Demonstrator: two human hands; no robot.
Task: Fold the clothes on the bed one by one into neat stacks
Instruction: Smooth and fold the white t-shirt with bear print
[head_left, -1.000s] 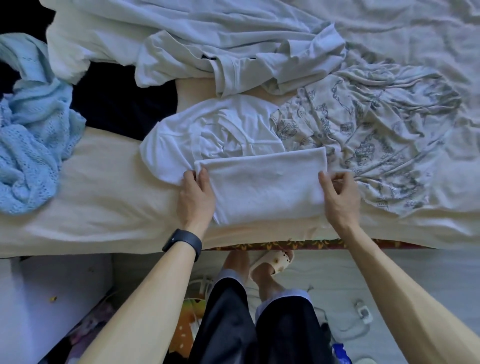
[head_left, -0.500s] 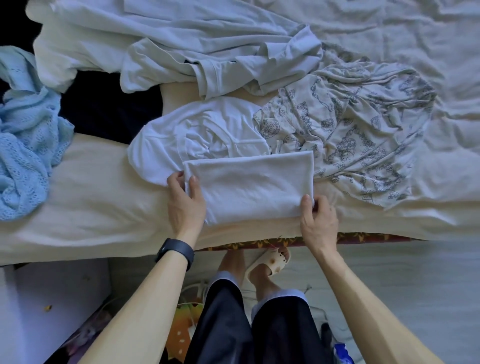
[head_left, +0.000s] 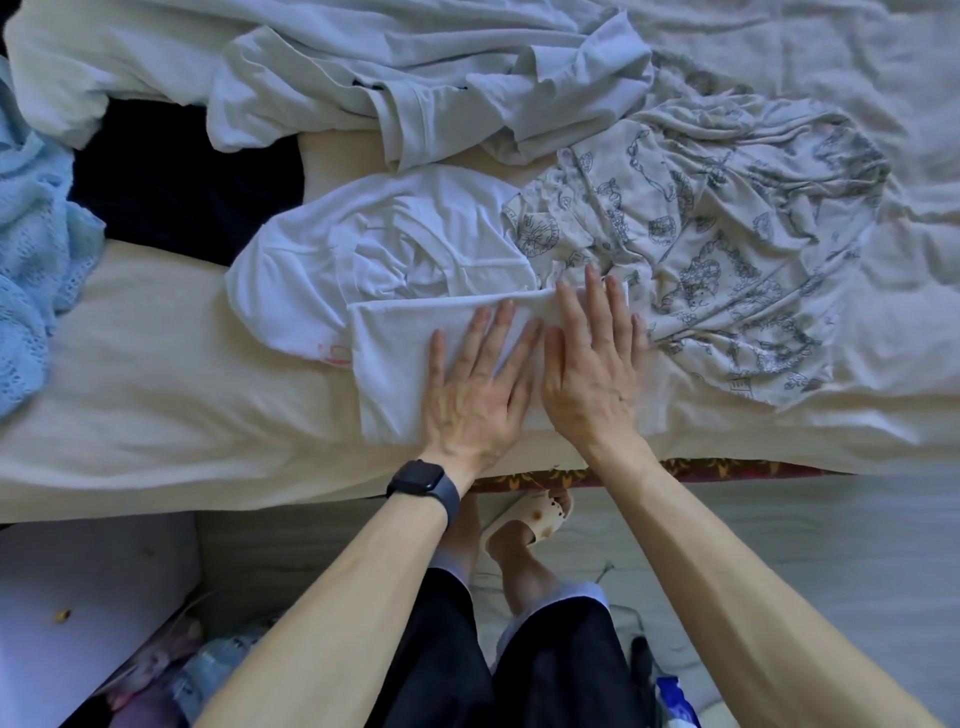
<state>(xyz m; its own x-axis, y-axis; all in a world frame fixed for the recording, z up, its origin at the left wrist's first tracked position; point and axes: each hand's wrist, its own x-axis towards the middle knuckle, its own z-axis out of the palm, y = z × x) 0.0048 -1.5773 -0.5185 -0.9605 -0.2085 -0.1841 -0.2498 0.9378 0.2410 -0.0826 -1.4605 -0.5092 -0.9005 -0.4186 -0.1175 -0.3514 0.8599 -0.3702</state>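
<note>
A folded white cloth (head_left: 395, 364) lies at the bed's near edge, on the cream sheet (head_left: 156, 405). My left hand (head_left: 475, 387) and my right hand (head_left: 589, 364) both press flat on it, fingers straight, side by side. Their palms cover its right half. Behind it lies an unfolded white shirt (head_left: 384, 249), and to the right a crumpled patterned garment (head_left: 727, 249). A pale grey-blue shirt (head_left: 415, 67) is bunched further back.
A light blue knitted blanket (head_left: 36, 260) hangs at the left. A dark garment (head_left: 182, 192) lies behind the white shirt. Below the bed edge are my legs, a sandal (head_left: 535, 512) and clutter on the floor.
Both hands left the cloth's side edges and came together on top of it, now pressing flat. The cloth looks narrower than before.
</note>
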